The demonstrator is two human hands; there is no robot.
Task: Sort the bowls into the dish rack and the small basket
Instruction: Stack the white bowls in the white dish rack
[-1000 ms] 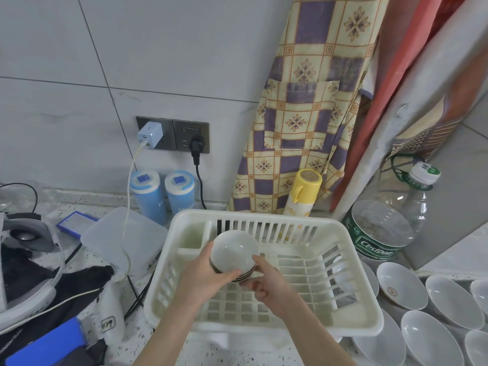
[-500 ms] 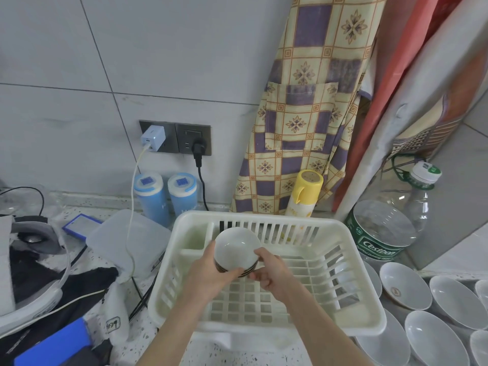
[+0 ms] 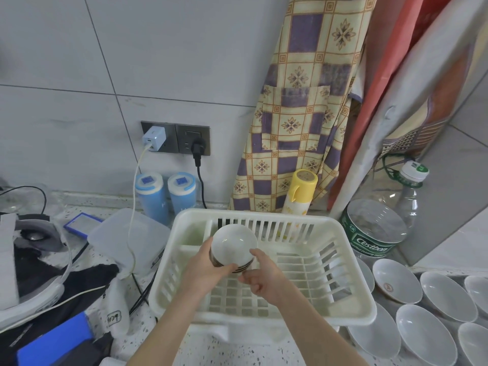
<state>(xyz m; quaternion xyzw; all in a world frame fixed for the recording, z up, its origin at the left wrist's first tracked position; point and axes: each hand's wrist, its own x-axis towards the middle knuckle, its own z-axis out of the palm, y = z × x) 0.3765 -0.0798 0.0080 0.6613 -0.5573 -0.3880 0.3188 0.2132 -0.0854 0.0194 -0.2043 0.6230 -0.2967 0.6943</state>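
Head view: both hands are holding a small stack of white bowls (image 3: pixel 233 245) tilted on edge over the far-left part of the white dish rack (image 3: pixel 346 317), the left hand (image 3: pixel 208 268) curling its fingers around the stack's left side and underside while the right hand (image 3: pixel 264 280) is pinching the near-right rim between thumb and fingers. More white bowls (image 3: pixel 420 334) are lying open side up on the counter just right of the rack.

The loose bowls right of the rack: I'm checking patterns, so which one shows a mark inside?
The bowl nearest the dish rack's right rim: a small reddish emblem sits at its bottom; the others look plain white.
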